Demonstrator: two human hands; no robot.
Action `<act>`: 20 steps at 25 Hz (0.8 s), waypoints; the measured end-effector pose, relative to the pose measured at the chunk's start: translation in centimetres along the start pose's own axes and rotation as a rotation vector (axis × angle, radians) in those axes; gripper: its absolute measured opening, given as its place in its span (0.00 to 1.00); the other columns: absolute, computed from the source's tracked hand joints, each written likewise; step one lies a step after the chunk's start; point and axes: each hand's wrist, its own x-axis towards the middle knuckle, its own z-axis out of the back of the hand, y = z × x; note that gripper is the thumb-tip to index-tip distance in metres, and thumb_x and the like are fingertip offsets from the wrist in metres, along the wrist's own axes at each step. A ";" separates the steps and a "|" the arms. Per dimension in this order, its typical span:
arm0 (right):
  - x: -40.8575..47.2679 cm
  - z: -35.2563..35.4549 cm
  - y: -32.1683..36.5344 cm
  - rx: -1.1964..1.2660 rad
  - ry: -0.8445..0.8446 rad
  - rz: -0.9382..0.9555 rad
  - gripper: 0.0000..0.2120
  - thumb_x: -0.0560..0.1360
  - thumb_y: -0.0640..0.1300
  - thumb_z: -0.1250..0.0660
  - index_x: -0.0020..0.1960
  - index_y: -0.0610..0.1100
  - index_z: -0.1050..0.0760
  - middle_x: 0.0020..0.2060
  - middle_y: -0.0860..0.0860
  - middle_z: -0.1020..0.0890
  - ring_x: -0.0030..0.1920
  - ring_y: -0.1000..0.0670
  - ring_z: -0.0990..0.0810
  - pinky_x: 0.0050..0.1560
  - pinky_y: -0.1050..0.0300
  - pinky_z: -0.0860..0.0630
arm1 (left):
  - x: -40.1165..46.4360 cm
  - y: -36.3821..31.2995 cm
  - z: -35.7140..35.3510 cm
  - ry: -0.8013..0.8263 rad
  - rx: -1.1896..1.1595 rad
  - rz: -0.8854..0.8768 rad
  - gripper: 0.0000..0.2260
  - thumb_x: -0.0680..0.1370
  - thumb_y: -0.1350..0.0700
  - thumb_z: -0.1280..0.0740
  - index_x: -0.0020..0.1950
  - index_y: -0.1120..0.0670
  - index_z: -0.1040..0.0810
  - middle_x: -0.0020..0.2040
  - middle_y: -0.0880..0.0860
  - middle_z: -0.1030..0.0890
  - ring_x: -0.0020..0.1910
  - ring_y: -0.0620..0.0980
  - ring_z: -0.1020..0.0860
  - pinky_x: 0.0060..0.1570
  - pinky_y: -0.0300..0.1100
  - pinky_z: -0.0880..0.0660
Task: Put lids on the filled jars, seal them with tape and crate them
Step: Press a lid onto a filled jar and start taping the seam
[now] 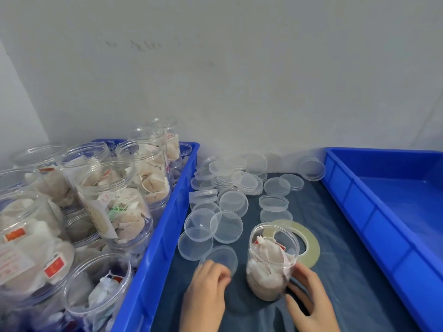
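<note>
A clear open jar filled with tea bags stands upright on the dark blue mat. My right hand wraps around its lower right side. My left hand pinches the near edge of a clear round lid, which lies just left of the jar. A roll of clear tape lies flat behind the jar, partly hidden by it. Several more loose clear lids are scattered farther back on the mat.
A blue crate on the left holds several open, filled jars. An empty blue crate stands on the right. A pale wall rises behind the table. Between the crates lies the dark mat.
</note>
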 end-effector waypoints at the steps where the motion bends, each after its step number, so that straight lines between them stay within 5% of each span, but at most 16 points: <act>1: 0.0 0.1 0.2 0.033 -0.010 -0.013 0.33 0.67 0.18 0.39 0.57 0.54 0.24 0.57 0.46 0.20 0.56 0.54 0.19 0.51 0.67 0.23 | 0.3 -0.4 0.6 -0.085 -0.166 0.062 0.06 0.75 0.63 0.30 0.42 0.52 0.20 0.41 0.43 0.23 0.42 0.41 0.25 0.40 0.32 0.29; 3: 0.1 0.4 1.3 0.059 -0.042 0.005 0.32 0.68 0.17 0.40 0.58 0.50 0.26 0.58 0.44 0.21 0.58 0.53 0.21 0.53 0.66 0.23 | 1.2 -2.0 2.3 -0.252 -0.546 0.157 0.10 0.73 0.67 0.30 0.38 0.52 0.20 0.37 0.44 0.20 0.36 0.41 0.23 0.39 0.29 0.28; 5: 0.5 1.1 3.4 0.055 -0.107 0.118 0.31 0.69 0.18 0.37 0.60 0.49 0.28 0.58 0.52 0.21 0.62 0.49 0.23 0.57 0.64 0.24 | 2.2 -4.8 3.9 -0.229 -0.918 0.209 0.04 0.71 0.61 0.29 0.38 0.52 0.19 0.35 0.49 0.19 0.35 0.42 0.21 0.41 0.31 0.25; 9: 2.4 3.1 10.5 -0.051 0.012 0.406 0.31 0.74 0.49 0.31 0.73 0.58 0.39 0.71 0.58 0.33 0.71 0.54 0.33 0.63 0.62 0.30 | 3.6 -9.0 3.8 0.225 -1.495 0.400 0.04 0.66 0.56 0.30 0.38 0.56 0.19 0.33 0.55 0.21 0.33 0.47 0.22 0.36 0.36 0.22; 12: 4.6 3.3 14.2 -0.397 0.270 0.441 0.37 0.68 0.63 0.31 0.73 0.65 0.43 0.73 0.63 0.42 0.73 0.62 0.42 0.67 0.71 0.38 | 4.0 -10.2 2.2 0.424 -1.533 0.513 0.09 0.70 0.58 0.32 0.45 0.62 0.22 0.36 0.58 0.22 0.34 0.49 0.23 0.37 0.37 0.23; 15: 5.9 2.3 14.4 -0.695 0.442 0.407 0.32 0.69 0.64 0.33 0.70 0.68 0.41 0.69 0.70 0.41 0.69 0.65 0.40 0.67 0.66 0.36 | 4.6 -9.8 1.8 0.439 -1.515 0.507 0.08 0.71 0.59 0.33 0.43 0.65 0.23 0.35 0.59 0.22 0.35 0.51 0.22 0.39 0.38 0.22; 18: 6.2 1.2 13.1 -0.816 0.448 0.380 0.30 0.74 0.60 0.37 0.73 0.64 0.44 0.69 0.68 0.40 0.67 0.64 0.41 0.67 0.68 0.41 | 4.6 -8.0 1.5 0.249 -1.199 0.360 0.06 0.76 0.62 0.34 0.45 0.64 0.20 0.40 0.63 0.18 0.39 0.55 0.19 0.39 0.39 0.20; 20: 6.4 0.4 12.5 -0.846 0.411 0.375 0.31 0.75 0.61 0.38 0.74 0.62 0.46 0.70 0.67 0.41 0.68 0.63 0.43 0.66 0.71 0.43 | 4.1 -6.5 1.5 -0.025 -0.959 0.212 0.05 0.77 0.65 0.34 0.46 0.58 0.19 0.38 0.56 0.17 0.38 0.50 0.18 0.38 0.37 0.21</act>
